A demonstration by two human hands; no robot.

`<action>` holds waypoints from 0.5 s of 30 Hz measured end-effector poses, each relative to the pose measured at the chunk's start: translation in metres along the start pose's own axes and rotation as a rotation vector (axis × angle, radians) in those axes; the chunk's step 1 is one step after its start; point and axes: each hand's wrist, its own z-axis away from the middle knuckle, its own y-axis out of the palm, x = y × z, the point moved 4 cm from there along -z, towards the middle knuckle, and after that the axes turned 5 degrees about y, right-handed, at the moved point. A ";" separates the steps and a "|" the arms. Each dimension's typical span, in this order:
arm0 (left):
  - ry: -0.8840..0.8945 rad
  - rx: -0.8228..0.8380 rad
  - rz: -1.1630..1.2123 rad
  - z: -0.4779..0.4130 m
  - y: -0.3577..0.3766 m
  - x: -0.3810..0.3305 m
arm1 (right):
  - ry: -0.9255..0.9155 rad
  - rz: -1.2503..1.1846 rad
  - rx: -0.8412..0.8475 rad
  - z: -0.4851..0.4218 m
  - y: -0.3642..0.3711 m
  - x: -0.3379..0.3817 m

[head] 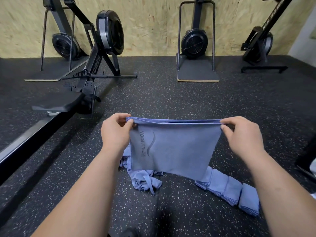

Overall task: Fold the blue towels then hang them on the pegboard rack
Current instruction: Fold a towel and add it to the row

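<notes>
Held up over the speckled floor (171,93), the blue towel (174,147) hangs doubled from its top corners—left hand (116,132) and right hand (242,134) each pinching one—and looks light, limp, best gripped at those edges.

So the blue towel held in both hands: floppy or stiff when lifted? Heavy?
Likely floppy: the folded blue fabric towel hangs limp below the left hand and right hand, straight only along the pinched top edge. Probably light: fingertip pinches at two corners carry it. Let go, it would probably slump like the crumpled blue towels on the speckled black floor.
</notes>
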 end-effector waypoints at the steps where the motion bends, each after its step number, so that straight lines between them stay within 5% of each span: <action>1: -0.007 0.007 0.020 0.000 0.000 0.000 | 0.003 -0.023 -0.036 -0.001 -0.003 0.000; 9: 0.058 0.000 -0.105 0.005 -0.001 -0.004 | 0.032 -0.204 -0.039 -0.005 -0.023 0.006; 11: 0.058 -0.026 -0.128 0.003 -0.004 -0.003 | 0.047 -0.228 0.032 -0.005 -0.024 0.006; 15: 0.032 -0.086 -0.151 0.000 -0.011 0.002 | 0.045 -0.655 0.334 -0.001 -0.029 0.017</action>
